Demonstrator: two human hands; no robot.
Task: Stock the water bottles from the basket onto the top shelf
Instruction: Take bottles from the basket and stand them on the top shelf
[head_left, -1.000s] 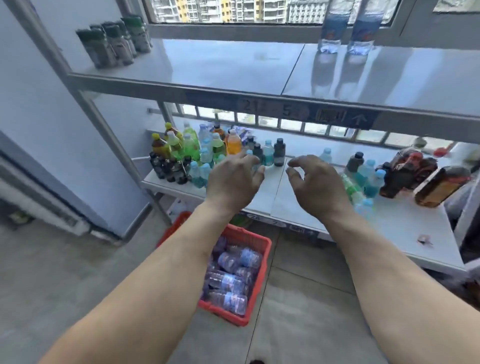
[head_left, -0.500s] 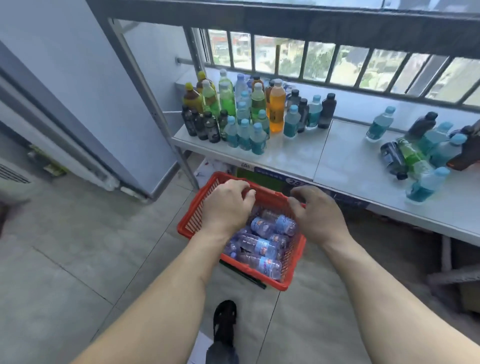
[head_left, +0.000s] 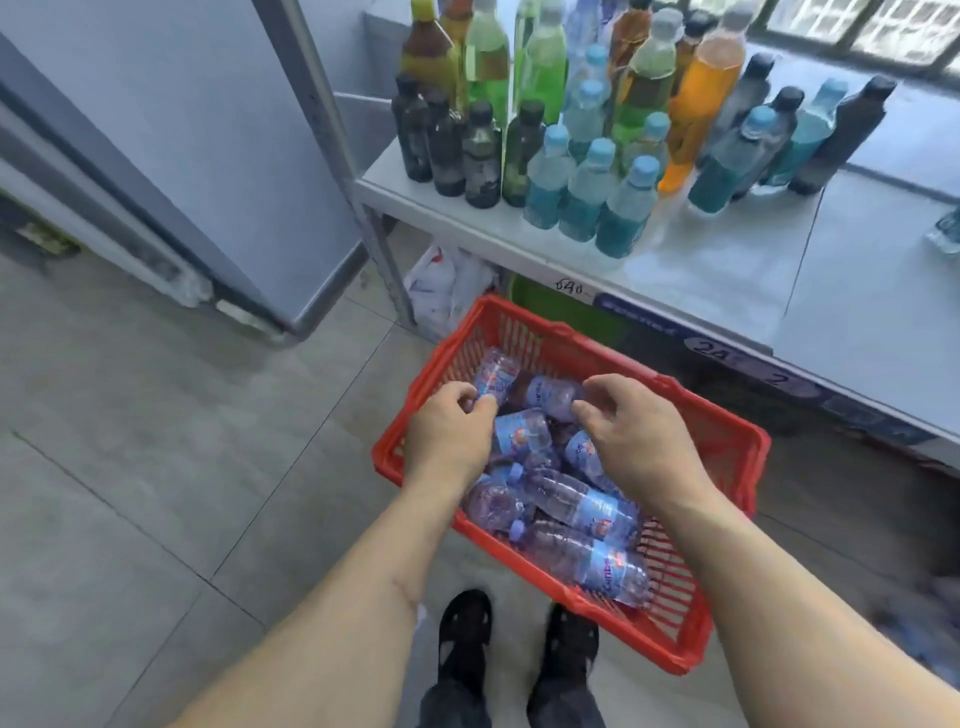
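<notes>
Water bottles (head_left: 566, 499): left hand (head_left: 449, 431) pinches one; right hand's (head_left: 634, 441) grip half-curled, empty.

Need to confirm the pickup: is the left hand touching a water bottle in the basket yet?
Touching. The head view shows the left hand with fingers curled round the end of a water bottle lying in the red basket.

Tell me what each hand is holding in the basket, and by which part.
The left hand grips a water bottle by its lower end. The right hand hovers over the bottles, holding nothing.
</notes>
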